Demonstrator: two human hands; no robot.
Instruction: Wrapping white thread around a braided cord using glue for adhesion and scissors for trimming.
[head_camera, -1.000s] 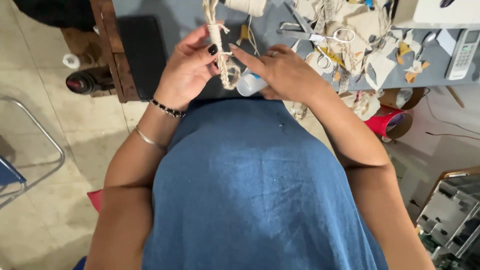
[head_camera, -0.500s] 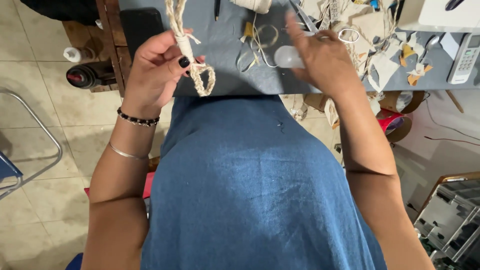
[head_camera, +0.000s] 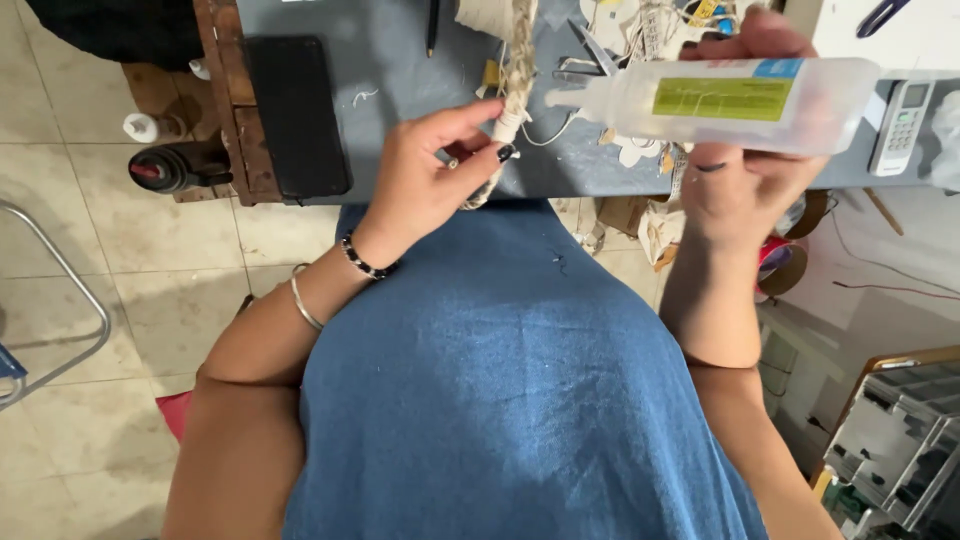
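Observation:
My left hand (head_camera: 432, 172) pinches a braided beige rope (head_camera: 516, 80) where a white band wraps it, just above the table's near edge. The rope runs up toward the top of the view, and its lower end curls under my fingers. My right hand (head_camera: 748, 170) holds a clear glue bottle (head_camera: 720, 100) with a green and blue label. The bottle lies sideways, its white nozzle pointing left, a short way from the rope. A black bead bracelet and a silver bangle sit on my left wrist.
On the grey table (head_camera: 400, 90) lie a black phone (head_camera: 295, 115), scissors (head_camera: 598, 52), a dark pen (head_camera: 432, 25), a white remote (head_camera: 903, 125) and paper and string scraps (head_camera: 650, 30). Bottles (head_camera: 165, 165) stand on the tiled floor at left. A metal rack (head_camera: 900, 440) is at lower right.
My right hand has picked up the glue bottle and raised it sideways toward the rope. My left hand has shifted right with the rope, still gripping it.

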